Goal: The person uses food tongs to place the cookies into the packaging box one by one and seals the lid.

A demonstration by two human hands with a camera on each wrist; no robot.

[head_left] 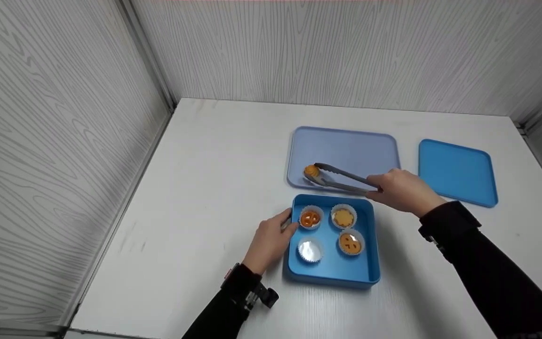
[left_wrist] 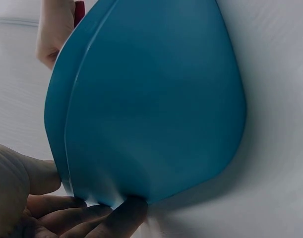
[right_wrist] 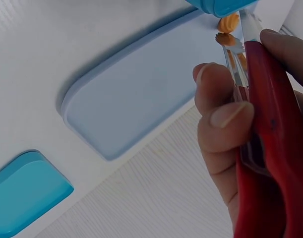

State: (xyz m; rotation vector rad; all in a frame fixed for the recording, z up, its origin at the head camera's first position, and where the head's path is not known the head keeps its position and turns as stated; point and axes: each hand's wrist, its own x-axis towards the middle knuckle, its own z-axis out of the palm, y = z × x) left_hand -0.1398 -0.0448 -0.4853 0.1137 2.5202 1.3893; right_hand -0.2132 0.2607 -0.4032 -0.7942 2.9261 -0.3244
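Note:
My right hand point(head_left: 402, 190) grips a pair of tongs point(right_wrist: 270, 124) by the red handles that show in the right wrist view. The metal tips are around a small orange swirled cookie point(head_left: 312, 170) at the front left of the lavender tray point(head_left: 351, 146). My left hand point(head_left: 271, 242) holds the left side of a blue box point(head_left: 332, 278), thumb at the rim and fingers against the outer wall. Inside the box stand a pretzel-shaped cookie point(head_left: 310, 218), a pale scalloped cookie point(head_left: 344, 218) and a round cookie with holes point(head_left: 350, 243), each in a paper cup. One white paper cup point(head_left: 310, 250) there is empty.
A flat blue lid or tray point(head_left: 457, 172) lies on the right of the white table point(head_left: 195, 197). Wood-grain panels point(head_left: 337, 56) stand behind and at both sides. The lavender tray lies just behind the box.

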